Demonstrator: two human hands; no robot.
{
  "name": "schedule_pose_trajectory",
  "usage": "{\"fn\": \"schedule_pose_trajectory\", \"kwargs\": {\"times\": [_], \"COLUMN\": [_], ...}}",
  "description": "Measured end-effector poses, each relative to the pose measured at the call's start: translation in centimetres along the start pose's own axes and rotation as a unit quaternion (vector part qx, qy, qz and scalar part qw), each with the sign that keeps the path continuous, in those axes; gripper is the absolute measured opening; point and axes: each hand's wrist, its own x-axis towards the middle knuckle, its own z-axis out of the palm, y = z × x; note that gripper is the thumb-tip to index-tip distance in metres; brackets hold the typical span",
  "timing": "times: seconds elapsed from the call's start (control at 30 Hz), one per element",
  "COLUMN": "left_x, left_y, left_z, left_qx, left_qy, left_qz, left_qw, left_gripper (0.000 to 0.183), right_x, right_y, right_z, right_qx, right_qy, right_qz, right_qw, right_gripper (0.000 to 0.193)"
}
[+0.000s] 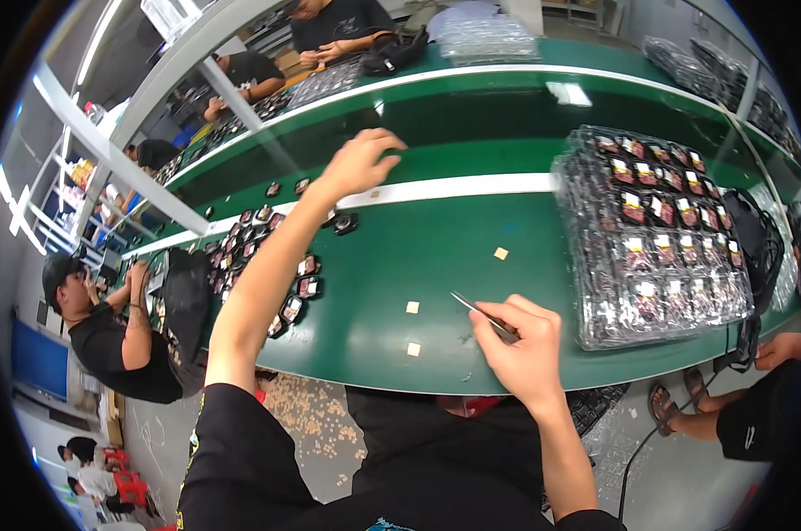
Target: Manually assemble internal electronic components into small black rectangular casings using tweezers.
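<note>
Gripping tweezers [468, 305], the right hand [523, 345] works lower centre, the left hand [362, 165] open at upper centre; packed trays [588, 274] at right look done, while loose black units [308, 287], centre left, and tan squares [413, 307], mid-frame, seem left over.

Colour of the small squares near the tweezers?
The small squares are pale beige, best seen in the head view.

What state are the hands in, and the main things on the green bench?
Left hand: open, nothing visible in it
Right hand: closed around tweezers
Tweezers: held, whether pinched can't be told
Black pieces: loose, jumbled
Tan squares: flat, apart
Clear trays: stacked, loaded
</note>
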Motion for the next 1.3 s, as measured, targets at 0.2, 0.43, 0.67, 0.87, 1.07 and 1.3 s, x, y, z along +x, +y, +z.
{"fn": "schedule_pose_trajectory", "kwargs": {"times": [0.2, 0.43, 0.67, 0.87, 1.07, 1.3], "left_x": [-10.8, -11.3, -11.4, -12.3, -13.6, -13.5], "left_y": [-11.3, -7.7, 12.3, 13.7, 11.6, 10.7], "left_z": [-2.4, -3.5, -0.6, 0.6, 0.8, 0.7], "left_qx": [0.147, -0.014, -0.245, -0.169, -0.247, -0.292], "left_qy": [-0.054, 0.012, -0.041, 0.005, -0.077, -0.100], "left_qz": [-0.279, -0.164, 0.141, 0.129, 0.108, 0.123], "left_qw": [0.948, 0.986, 0.958, 0.977, 0.960, 0.943], "left_gripper": [0.046, 0.034, 0.036, 0.063, 0.071, 0.068], "right_x": [0.3, 0.2, 0.3, 0.5, 0.3, 0.2], "right_y": [-0.1, -0.1, 0.6, 1.0, 1.3, 1.4], "right_z": [0.5, 1.1, 1.0, 1.0, 1.4, 1.3], "right_qx": [-0.013, -0.023, -0.055, -0.059, -0.037, -0.043], "right_qy": [-0.014, -0.001, 0.031, 0.031, 0.032, 0.012], "right_qz": [-0.004, 0.012, 0.027, 0.061, 0.073, 0.071], "right_qw": [1.000, 1.000, 0.998, 0.996, 0.996, 0.997], "right_gripper": [0.012, 0.012, 0.010, 0.010, 0.011, 0.011]}}
